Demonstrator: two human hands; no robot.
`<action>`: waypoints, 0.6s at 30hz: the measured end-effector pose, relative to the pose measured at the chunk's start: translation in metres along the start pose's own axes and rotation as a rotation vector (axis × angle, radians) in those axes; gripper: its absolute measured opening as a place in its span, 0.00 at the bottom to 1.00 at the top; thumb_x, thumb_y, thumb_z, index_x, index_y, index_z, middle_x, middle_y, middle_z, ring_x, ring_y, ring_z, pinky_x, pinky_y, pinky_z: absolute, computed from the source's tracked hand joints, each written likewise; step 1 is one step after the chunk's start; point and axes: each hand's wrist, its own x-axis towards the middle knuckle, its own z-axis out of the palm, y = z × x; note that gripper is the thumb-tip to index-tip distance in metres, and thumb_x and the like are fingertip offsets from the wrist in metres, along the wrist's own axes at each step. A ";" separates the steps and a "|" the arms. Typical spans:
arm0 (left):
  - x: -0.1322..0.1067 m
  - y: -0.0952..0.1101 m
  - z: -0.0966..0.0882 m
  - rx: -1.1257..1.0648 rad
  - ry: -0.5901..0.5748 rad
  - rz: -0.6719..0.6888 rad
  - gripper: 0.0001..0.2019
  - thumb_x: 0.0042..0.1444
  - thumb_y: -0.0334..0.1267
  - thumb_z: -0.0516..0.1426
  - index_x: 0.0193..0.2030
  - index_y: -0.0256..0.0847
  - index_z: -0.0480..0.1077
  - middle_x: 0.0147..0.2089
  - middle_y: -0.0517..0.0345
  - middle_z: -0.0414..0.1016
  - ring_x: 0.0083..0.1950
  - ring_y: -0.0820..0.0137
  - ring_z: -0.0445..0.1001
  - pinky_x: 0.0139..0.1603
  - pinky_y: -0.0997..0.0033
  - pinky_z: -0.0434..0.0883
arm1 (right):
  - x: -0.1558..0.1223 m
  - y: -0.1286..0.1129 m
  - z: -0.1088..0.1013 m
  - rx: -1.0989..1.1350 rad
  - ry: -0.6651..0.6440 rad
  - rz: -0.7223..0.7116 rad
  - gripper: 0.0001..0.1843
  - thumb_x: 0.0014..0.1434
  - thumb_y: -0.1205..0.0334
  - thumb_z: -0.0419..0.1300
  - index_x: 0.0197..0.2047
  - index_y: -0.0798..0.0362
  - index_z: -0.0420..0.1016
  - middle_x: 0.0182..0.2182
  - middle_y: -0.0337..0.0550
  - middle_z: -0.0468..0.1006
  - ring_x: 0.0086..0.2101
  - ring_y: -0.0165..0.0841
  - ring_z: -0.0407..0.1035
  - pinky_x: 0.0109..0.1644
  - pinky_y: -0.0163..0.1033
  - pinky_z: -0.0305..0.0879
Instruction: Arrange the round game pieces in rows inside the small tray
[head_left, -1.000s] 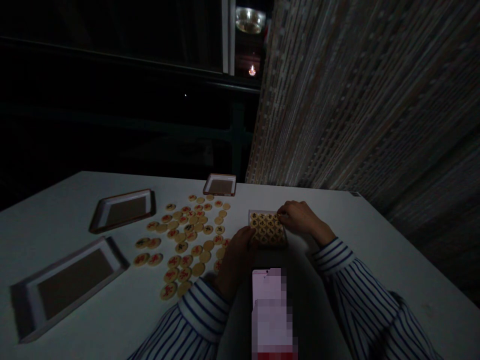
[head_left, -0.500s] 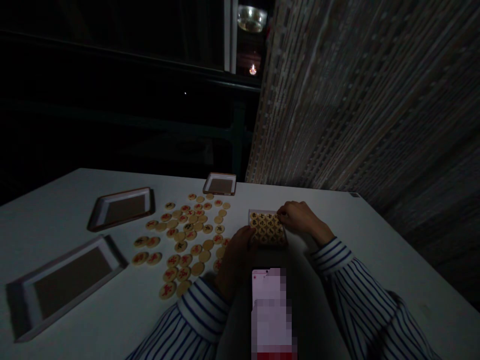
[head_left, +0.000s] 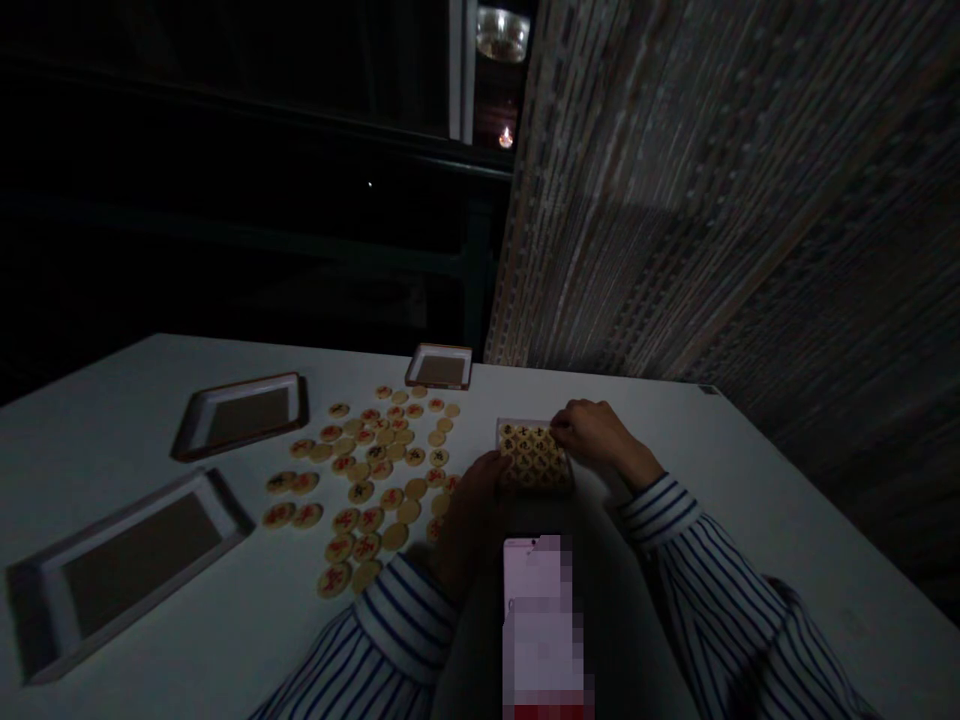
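A small shallow box [head_left: 520, 421] full of Chinese chess pieces [head_left: 534, 462] in neat rows, marked with black characters, sits on the table near me. My left hand [head_left: 471, 515] is closed against its left side, the fingertips at the rim. At the far right corner of the box, my right hand [head_left: 596, 432] has its fingers pinched together on a corner piece, which they mostly cover. Left of the box lie many loose Chinese chess pieces [head_left: 391, 498], some with red or black characters up, some blank side up.
Three shallow trays lie on the white table [head_left: 750, 500]: a large one [head_left: 142, 550] front left, another [head_left: 240, 415] behind it, and a small one [head_left: 440, 370] at the far edge. A lit phone [head_left: 536, 600] is in front of me. A string curtain [head_left: 637, 200] hangs beyond the table.
My right hand has shifted slightly left, covering more of the box's far right corner. My left hand and the loose pieces stay as they were.
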 end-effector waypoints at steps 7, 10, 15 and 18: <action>-0.001 -0.001 0.001 0.008 -0.002 0.000 0.14 0.55 0.33 0.51 0.48 0.37 0.67 0.50 0.48 0.71 0.52 0.64 0.70 0.52 0.59 0.69 | 0.000 -0.001 -0.002 -0.017 -0.032 0.003 0.17 0.59 0.55 0.48 0.45 0.49 0.74 0.43 0.48 0.74 0.44 0.39 0.66 0.43 0.41 0.55; -0.002 -0.003 0.003 0.016 0.010 -0.004 0.14 0.55 0.34 0.51 0.48 0.37 0.67 0.51 0.47 0.70 0.52 0.64 0.69 0.53 0.58 0.68 | 0.000 -0.001 -0.002 -0.008 -0.026 -0.008 0.17 0.59 0.56 0.48 0.45 0.49 0.74 0.43 0.48 0.74 0.44 0.39 0.66 0.43 0.41 0.55; -0.002 -0.006 0.006 0.009 -0.001 -0.004 0.15 0.54 0.34 0.51 0.49 0.35 0.67 0.51 0.46 0.70 0.53 0.63 0.68 0.54 0.58 0.68 | 0.000 0.001 -0.001 0.009 -0.029 -0.014 0.17 0.60 0.57 0.48 0.46 0.49 0.74 0.43 0.48 0.74 0.45 0.38 0.65 0.43 0.40 0.54; 0.000 -0.006 0.006 0.002 -0.002 -0.008 0.15 0.53 0.33 0.52 0.48 0.36 0.68 0.51 0.46 0.71 0.53 0.63 0.69 0.53 0.58 0.68 | -0.001 0.001 0.000 0.012 -0.027 -0.020 0.17 0.59 0.57 0.48 0.45 0.49 0.74 0.43 0.48 0.74 0.44 0.38 0.65 0.42 0.40 0.55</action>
